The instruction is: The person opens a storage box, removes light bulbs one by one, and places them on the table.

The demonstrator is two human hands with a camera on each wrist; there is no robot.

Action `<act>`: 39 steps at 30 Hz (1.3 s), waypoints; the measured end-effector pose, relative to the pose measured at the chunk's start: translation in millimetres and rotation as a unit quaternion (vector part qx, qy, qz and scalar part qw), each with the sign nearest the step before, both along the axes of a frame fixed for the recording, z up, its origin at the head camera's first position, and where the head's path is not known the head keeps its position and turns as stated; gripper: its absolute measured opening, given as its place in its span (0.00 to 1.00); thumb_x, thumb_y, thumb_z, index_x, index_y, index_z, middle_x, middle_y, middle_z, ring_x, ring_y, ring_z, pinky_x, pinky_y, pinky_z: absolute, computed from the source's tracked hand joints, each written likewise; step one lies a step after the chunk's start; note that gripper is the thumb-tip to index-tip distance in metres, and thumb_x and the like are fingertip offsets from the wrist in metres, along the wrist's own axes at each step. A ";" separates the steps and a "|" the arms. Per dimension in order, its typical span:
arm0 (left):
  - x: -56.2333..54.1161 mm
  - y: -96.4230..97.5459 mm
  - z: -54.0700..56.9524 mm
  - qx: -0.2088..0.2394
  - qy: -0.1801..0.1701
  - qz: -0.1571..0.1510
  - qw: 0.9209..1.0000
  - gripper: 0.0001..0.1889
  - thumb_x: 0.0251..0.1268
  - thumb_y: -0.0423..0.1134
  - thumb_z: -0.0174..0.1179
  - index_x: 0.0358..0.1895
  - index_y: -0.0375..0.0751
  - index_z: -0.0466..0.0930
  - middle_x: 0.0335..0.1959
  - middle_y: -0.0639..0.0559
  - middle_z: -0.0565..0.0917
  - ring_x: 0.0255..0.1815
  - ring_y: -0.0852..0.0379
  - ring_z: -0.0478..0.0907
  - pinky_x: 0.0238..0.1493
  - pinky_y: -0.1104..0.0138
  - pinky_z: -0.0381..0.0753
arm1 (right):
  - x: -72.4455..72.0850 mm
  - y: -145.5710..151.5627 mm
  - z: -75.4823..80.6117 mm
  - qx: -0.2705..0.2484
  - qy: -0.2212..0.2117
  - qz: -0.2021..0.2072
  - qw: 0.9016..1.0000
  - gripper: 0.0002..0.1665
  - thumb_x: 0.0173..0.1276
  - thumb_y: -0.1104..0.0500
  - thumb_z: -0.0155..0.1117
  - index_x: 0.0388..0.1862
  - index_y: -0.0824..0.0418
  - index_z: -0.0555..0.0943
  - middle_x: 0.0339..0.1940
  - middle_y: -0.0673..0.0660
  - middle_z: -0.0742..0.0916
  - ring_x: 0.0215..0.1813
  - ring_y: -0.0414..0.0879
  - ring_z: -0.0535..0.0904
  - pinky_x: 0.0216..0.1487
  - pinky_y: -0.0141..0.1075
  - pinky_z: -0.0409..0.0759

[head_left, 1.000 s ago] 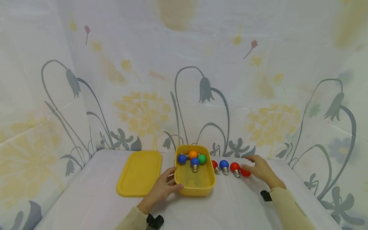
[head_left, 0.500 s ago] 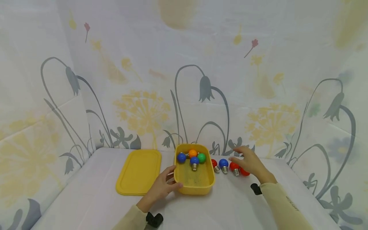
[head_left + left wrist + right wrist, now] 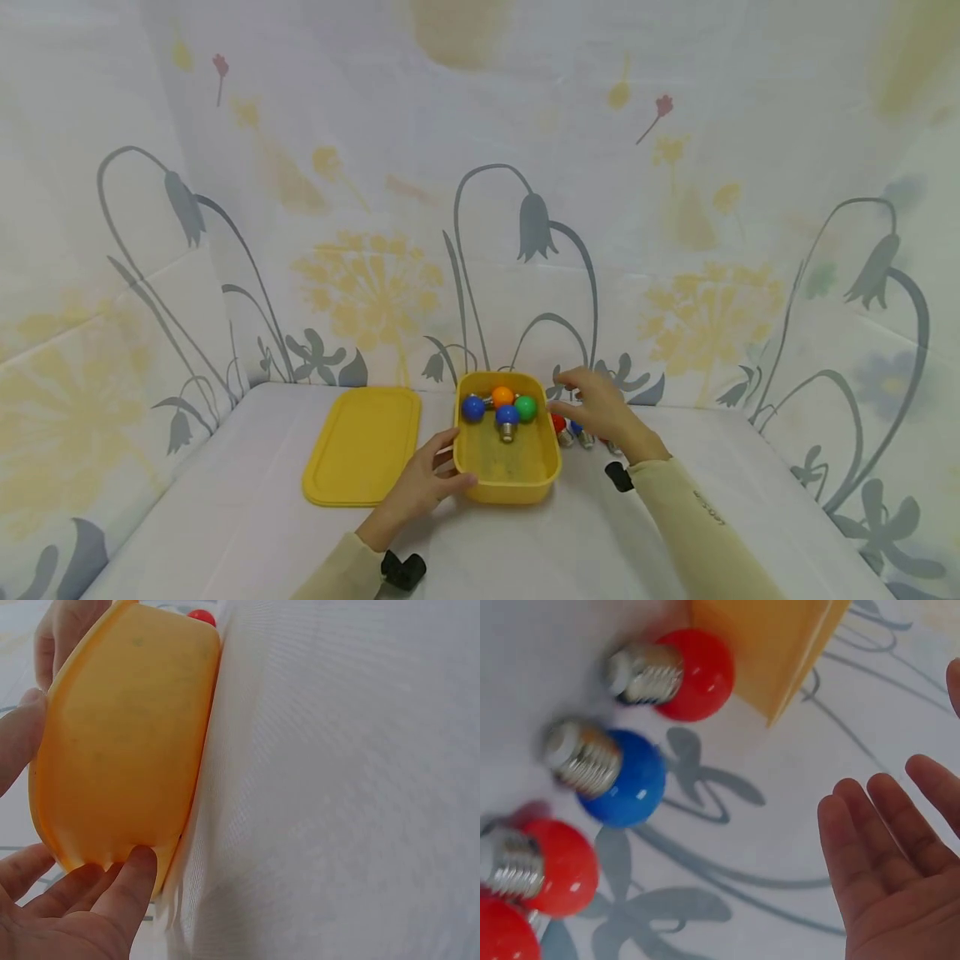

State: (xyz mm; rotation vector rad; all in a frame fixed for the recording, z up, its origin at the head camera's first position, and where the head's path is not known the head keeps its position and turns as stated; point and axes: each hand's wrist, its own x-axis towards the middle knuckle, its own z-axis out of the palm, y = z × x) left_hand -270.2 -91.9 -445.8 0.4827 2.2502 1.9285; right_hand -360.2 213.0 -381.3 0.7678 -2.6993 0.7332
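My left hand (image 3: 420, 483) holds the near left corner of a yellow plastic box (image 3: 510, 493), its thumb at the front rim and fingers against the left wall. Inside the box lie an orange bulb (image 3: 502, 397), a green bulb (image 3: 527, 408) and two blue bulbs (image 3: 507, 415). My right hand (image 3: 603, 412), holding nothing, hovers just right of the box with fingers extended. Below it a row of bulbs lies on the table: a red bulb (image 3: 697, 675) closest to the box, a blue bulb (image 3: 630, 780), then two more red bulbs (image 3: 562, 866).
A flat yellow lid (image 3: 363, 446) lies on the white-covered table left of the box. Behind and at both sides rises a white cloth (image 3: 375, 125) printed with flowers.
My right hand has travelled left from the far right red bulb, over the row, to beside the box's right rim. The left hand has stayed at the box corner.
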 end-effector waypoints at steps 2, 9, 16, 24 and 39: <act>-0.1 -0.3 0.2 -0.005 0.007 -0.001 1.000 0.42 0.59 0.38 0.67 0.73 0.31 0.53 0.70 0.30 0.58 0.68 0.34 0.61 0.63 0.53 0.70 | -2.0 -10.0 1.2 -0.003 -0.003 0.011 1.000 0.28 0.62 0.49 0.70 0.57 0.62 0.78 0.51 0.57 0.81 0.49 0.53 0.77 0.50 0.45 0.81; -8.3 -0.2 -14.0 0.003 0.013 -0.004 1.000 0.43 0.59 0.39 0.67 0.73 0.33 0.52 0.71 0.32 0.58 0.69 0.37 0.62 0.62 0.55 0.72 | -7.7 -40.3 -2.0 -0.018 -0.066 0.020 0.997 0.31 0.62 0.46 0.68 0.60 0.59 0.76 0.57 0.59 0.79 0.56 0.57 0.75 0.55 0.49 0.78; -8.8 0.5 -17.4 0.010 0.011 -0.007 1.000 0.44 0.58 0.39 0.68 0.73 0.32 0.52 0.70 0.32 0.59 0.68 0.37 0.62 0.61 0.56 0.73 | -9.8 -59.5 -6.2 -0.031 -0.112 0.019 0.993 0.36 0.60 0.43 0.70 0.62 0.60 0.75 0.57 0.60 0.78 0.58 0.58 0.73 0.58 0.51 0.75; -8.9 -1.6 -15.7 0.014 0.019 -0.010 1.000 0.45 0.58 0.40 0.68 0.73 0.32 0.51 0.71 0.31 0.58 0.68 0.36 0.62 0.61 0.55 0.73 | -11.5 -67.4 2.3 0.015 -0.118 0.007 0.993 0.35 0.59 0.43 0.70 0.61 0.61 0.76 0.57 0.60 0.79 0.56 0.56 0.74 0.59 0.49 0.75; -9.4 -1.1 -15.7 0.013 0.019 -0.010 1.000 0.43 0.59 0.37 0.67 0.73 0.32 0.52 0.71 0.32 0.58 0.69 0.36 0.62 0.62 0.56 0.72 | -15.9 -89.9 -1.5 0.009 -0.158 0.034 0.987 0.34 0.58 0.52 0.73 0.63 0.58 0.75 0.57 0.58 0.79 0.56 0.56 0.74 0.62 0.52 0.72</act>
